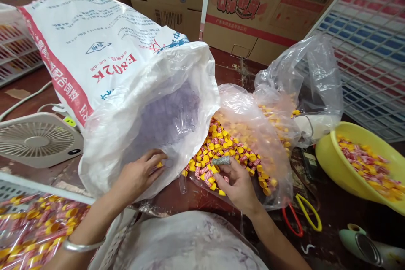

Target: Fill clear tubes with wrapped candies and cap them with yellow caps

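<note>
My left hand is at the mouth of a large white woven sack, fingers curled around a small yellow cap; a clear tube seems to stick out beyond it. Clear plastic tubes lie inside the sack. My right hand is over a pile of yellow caps with red-and-white printed rolls, spilling from a clear plastic bag. Its thumb and index finger close on a yellow cap. Grey wrapping covers that index fingertip.
A white basket of filled tubes stands at the lower left, below a small fan. On the right are a yellow bowl, red-and-yellow-handled scissors and a wire rack. Cardboard boxes line the back.
</note>
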Demonstrator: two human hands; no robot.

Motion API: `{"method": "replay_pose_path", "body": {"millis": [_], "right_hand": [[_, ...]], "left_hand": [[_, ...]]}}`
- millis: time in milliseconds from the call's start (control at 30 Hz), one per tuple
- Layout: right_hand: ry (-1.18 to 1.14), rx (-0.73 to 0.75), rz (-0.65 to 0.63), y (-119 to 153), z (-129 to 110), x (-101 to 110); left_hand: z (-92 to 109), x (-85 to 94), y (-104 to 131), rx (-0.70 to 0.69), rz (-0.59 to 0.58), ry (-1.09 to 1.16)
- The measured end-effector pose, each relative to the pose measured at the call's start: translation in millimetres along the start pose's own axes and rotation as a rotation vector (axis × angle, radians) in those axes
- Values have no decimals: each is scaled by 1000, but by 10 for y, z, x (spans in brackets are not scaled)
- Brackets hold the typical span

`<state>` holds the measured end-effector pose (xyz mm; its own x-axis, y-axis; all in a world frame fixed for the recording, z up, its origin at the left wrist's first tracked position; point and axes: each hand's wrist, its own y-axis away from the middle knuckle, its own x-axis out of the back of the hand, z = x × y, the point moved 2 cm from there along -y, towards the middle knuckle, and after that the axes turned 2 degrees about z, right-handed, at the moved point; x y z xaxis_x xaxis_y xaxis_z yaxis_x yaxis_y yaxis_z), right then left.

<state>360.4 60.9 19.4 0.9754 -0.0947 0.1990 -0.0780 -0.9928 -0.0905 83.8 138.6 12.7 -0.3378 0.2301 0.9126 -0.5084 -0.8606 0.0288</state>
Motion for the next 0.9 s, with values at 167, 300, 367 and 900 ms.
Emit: {"method": "replay_pose_path", "body": {"millis": [167,300,367,900], "right_hand": [[75,228,-22,-88,-304,-256],[244,409,-214,-130,-485,-328],[318,486,-308,-100,-481,-344],[729,312,-154,176,-167,341]], "left_hand": [[376,69,165,-37,-137,463],[604,32,200,35,-149,711],[651,-36,209,122,-156,903],[775,-593,573,525,-16,922]]}}
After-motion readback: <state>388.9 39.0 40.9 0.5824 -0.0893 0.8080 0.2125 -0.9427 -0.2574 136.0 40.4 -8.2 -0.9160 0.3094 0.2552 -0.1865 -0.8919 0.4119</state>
